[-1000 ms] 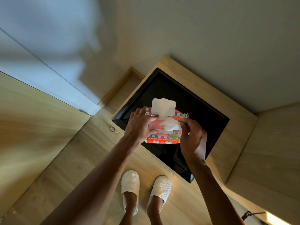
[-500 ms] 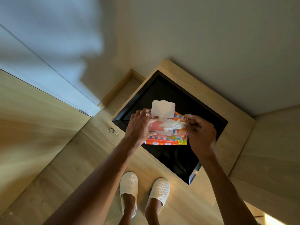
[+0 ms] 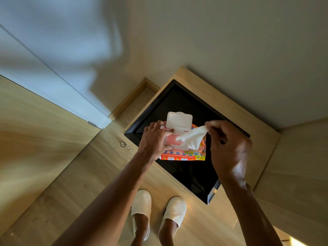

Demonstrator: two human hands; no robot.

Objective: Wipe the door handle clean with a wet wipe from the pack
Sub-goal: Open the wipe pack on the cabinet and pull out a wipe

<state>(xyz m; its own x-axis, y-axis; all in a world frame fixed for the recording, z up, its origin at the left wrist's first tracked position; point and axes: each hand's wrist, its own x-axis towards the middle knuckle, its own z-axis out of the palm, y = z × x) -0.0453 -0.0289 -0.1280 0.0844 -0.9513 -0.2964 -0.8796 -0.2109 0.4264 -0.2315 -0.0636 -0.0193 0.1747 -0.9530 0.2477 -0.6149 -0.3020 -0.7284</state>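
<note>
An orange patterned wet wipe pack point(image 3: 182, 155) lies on a black surface, its white flip lid point(image 3: 179, 121) standing open. My left hand point(image 3: 156, 139) presses down on the pack's left side beside the opening. My right hand point(image 3: 229, 148) pinches a white wet wipe point(image 3: 192, 137) by its upper corner and holds it stretched up and to the right, its lower end still at the pack's opening. No door handle is in view.
The black glossy surface point(image 3: 191, 174) is set in a light wooden counter point(image 3: 236, 110) against a beige wall. My feet in white slippers point(image 3: 142, 210) stand on the wooden floor. A white door or panel point(image 3: 53, 82) is at left, with a small round fitting point(image 3: 122, 144) nearby.
My right hand has pulled the wipe out of the pack, moving up and to the right; the wipe is now stretched out. My left hand stays on the pack.
</note>
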